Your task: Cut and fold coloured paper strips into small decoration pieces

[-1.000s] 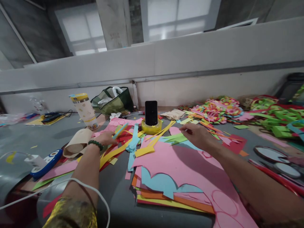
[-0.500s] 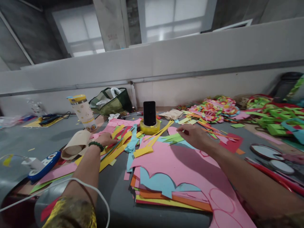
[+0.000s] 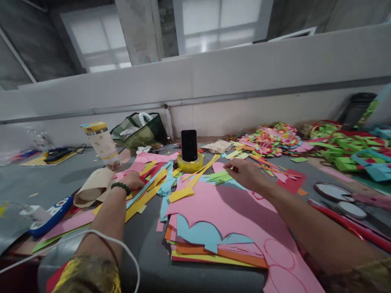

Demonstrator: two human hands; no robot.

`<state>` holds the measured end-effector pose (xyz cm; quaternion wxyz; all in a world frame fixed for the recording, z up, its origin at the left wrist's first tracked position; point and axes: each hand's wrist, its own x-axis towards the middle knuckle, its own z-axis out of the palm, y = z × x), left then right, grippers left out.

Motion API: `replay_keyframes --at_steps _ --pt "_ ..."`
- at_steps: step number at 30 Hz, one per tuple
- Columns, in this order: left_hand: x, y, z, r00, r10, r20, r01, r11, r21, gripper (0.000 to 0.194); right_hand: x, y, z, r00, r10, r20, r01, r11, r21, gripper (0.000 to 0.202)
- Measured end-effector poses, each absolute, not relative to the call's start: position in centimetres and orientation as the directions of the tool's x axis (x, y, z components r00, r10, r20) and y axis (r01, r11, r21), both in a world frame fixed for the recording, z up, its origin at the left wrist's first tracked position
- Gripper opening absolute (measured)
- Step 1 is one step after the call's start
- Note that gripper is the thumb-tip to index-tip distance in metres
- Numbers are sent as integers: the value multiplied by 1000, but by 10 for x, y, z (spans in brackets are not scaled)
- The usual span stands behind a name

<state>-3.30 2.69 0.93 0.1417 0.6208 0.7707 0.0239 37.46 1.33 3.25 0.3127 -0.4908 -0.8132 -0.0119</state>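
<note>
Part paper strips [image 3: 142,203] gently with left hand [image 3: 132,181]; steady curled right hand [image 3: 242,171] near green strips [image 3: 221,177]; cannot tell either grip.

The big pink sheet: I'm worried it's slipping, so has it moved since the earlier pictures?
No: the big pink sheet keeps its place relative to the phone; both appear farther left as the view shifted.

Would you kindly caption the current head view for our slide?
Left hand among paper strips, right hand by green strips at the far edge of a pink sheet, phone beyond.
</note>
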Motion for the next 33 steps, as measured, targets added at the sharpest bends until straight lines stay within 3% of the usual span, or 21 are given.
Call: replay_keyframes --at_steps 5,10,14,18,20,21,23,25,27,30,33 --pt "-34 28 14 -197 974 -111 943 219 250 24 375 13 32 -321 798 510 817 506 -278 19" --pt "-43 22 23 -216 976 -27 905 211 370 7 374 13 34 -333 799 500 810 514 -282 19" --pt "-43 20 29 -254 955 155 831 133 541 23 374 12 34 -328 800 503 809 512 -287 19" --pt "-28 20 40 -332 848 414 743 -35 668 44 373 12 35 -289 793 536 800 508 -319 18" --pt "-13 14 49 -396 736 550 671 -177 720 45 371 10 39 -254 787 562 769 517 -377 18" --pt "-3 9 54 -469 615 634 563 -345 751 41 370 9 42 -233 784 575 745 524 -413 19" --pt "21 -8 67 -536 479 695 330 -639 695 31 365 2 48 -201 772 603 682 552 -479 21" --pt "50 -30 80 -558 483 675 92 -772 629 23 360 -7 54 -184 738 649 612 602 -512 23" --pt "78 -51 89 -555 580 596 -194 -787 586 18 354 -18 57 -185 641 745 562 691 -454 19" --pt "112 -70 88 -359 883 302 -515 -457 725 18 344 -35 54 -347 376 859 543 828 -142 36" --pt "134 -67 69 -113 992 63 -590 -118 799 17 334 -50 46 -569 265 779 508 858 78 45"
